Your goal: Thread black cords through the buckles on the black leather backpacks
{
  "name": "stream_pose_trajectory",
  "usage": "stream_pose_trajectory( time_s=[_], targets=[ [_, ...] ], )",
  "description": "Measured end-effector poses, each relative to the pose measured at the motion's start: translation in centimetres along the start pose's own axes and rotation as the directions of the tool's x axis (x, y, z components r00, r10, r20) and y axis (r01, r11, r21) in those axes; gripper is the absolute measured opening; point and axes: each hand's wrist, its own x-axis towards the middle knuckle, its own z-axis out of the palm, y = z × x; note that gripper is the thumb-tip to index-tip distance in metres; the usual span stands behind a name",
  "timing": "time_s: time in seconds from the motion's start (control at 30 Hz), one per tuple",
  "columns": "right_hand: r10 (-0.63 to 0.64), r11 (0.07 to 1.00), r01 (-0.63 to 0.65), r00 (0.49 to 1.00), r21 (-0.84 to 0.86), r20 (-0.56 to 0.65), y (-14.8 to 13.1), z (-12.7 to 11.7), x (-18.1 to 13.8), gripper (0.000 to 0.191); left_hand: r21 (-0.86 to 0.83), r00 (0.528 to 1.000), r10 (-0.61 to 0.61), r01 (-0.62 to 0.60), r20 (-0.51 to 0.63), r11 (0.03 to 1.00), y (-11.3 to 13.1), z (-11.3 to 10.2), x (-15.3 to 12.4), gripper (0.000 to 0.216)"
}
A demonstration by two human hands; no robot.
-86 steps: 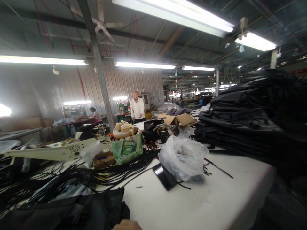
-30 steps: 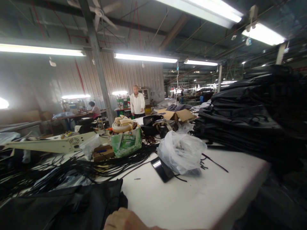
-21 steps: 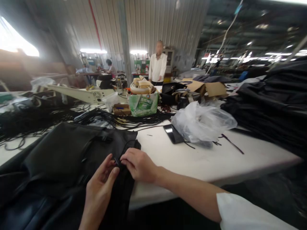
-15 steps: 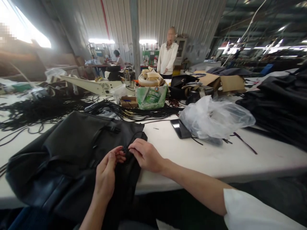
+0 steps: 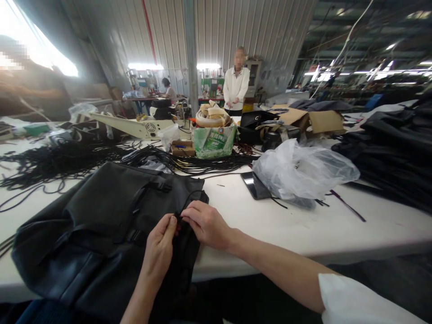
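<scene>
A black bag [image 5: 97, 198] lies on its side across the left of the white table, its open end toward the right. My left hand [image 5: 160, 252] is closed over that end, thumb and fingers pinching a small black fitting [image 5: 177, 216] whose exact kind is hard to make out. Right beside it, my right hand [image 5: 207, 225] pinches with its fingertips at a thin black cord [image 5: 193, 193] that loops out from the bag's edge. The tips of both hands almost meet. Two black buckles show on the bag, an upper buckle [image 5: 164, 186] and a lower buckle [image 5: 135, 236].
Black cords [image 5: 209, 164] lie in bundles behind the bag. Beyond them stands a green-white carton [image 5: 214, 143] holding rolled webbing. A clear plastic bag [image 5: 303, 173] rests partly over a phone [image 5: 255, 185]. Dark material [image 5: 388, 148] is piled at right. Another person [image 5: 236, 85] stands behind the table.
My left hand has moved right and its fingers have closed on the small black fitting, which showed between the hands before. My right hand stays nearly in place, still pinching.
</scene>
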Motion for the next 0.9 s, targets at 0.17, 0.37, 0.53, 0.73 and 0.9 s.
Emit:
stream_pose_trajectory(
  time_s=[0.17, 0.37, 0.53, 0.73, 0.9],
  targets=[
    [-0.038, 0.999, 0.037, 0.999, -0.015, -0.013, 0.0, -0.1, 0.0, 0.019, 0.029, 0.999, 0.043, -0.043, -0.015, 0.999, -0.9, -0.1, -0.3, 0.044],
    [-0.092, 0.990, 0.085, 0.994, -0.114, -0.060, 0.0, -0.6, -0.4, 0.019, 0.142, 0.989, 0.145, -0.142, -0.011, 0.980, 0.0, -0.2, -0.2, 0.042],
    [-0.216, 0.955, 0.186, 0.970, -0.232, -0.108, -1.0, -2.1, 0.8, 0.062, 0.238, 0.977, 0.193, -0.208, 0.085, 0.949, 3.2, -1.2, 0.6, 0.038],
    [-0.280, 0.952, 0.264, 0.956, -0.154, -0.092, -2.4, -2.0, 3.2, 0.040, 0.476, 0.946, 0.210, -0.308, 0.249, 0.824, 6.6, -4.4, 0.2, 0.037],
    [-0.189, 0.978, 0.204, 0.956, 0.046, -0.224, -2.8, -0.5, 4.1, 0.047, 0.134, 0.987, -0.082, 0.063, 0.140, 0.989, 8.0, -7.9, 0.2, 0.069]
  ],
)
